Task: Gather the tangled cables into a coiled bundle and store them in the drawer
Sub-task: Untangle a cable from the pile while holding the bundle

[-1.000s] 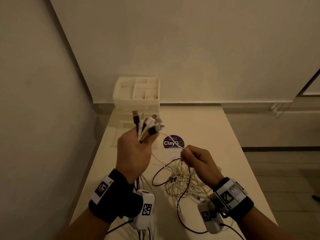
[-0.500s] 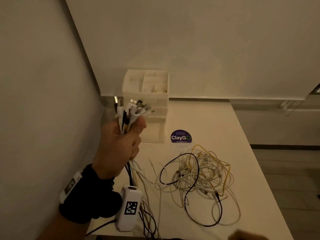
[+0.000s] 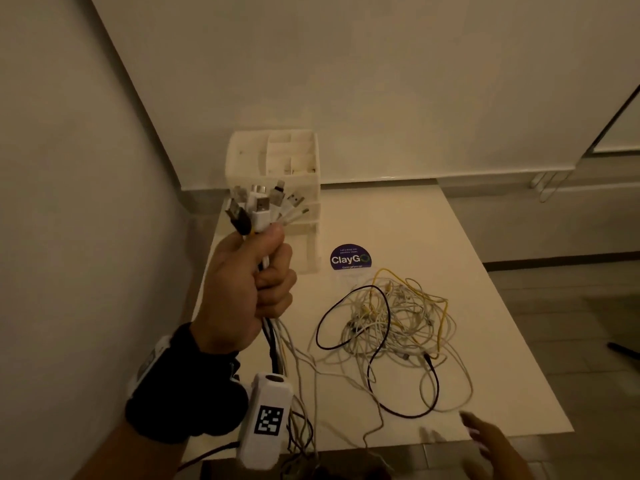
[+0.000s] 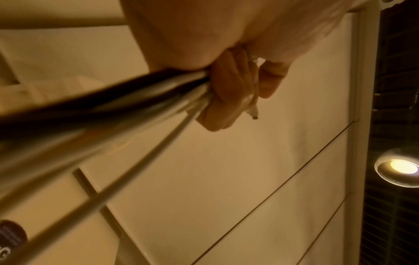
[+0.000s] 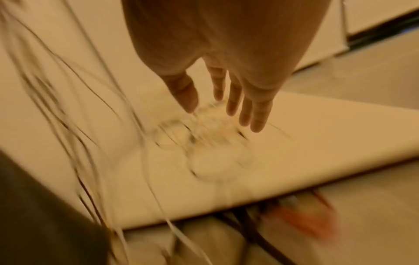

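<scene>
My left hand (image 3: 249,292) is raised over the table's left side and grips a bunch of cable ends (image 3: 263,209), their plugs fanned out above the fist. The gripped cables (image 4: 108,100) run down from the fist past the wrist. A tangled pile of white, yellow and black cables (image 3: 391,327) lies on the white table (image 3: 433,230). My right hand (image 3: 491,441) hovers at the table's near right edge with fingers (image 5: 235,100) spread and straight, holding nothing. The white drawer unit (image 3: 277,188) stands at the back left.
A round purple sticker (image 3: 350,258) sits on the table between the drawer unit and the pile. Walls close in on the left and behind. Cables hang off the near edge (image 3: 301,438). The floor lies to the right.
My right hand let go of the white cable and dropped to the near right edge, now open. My left hand rose and moved left with the plug ends.
</scene>
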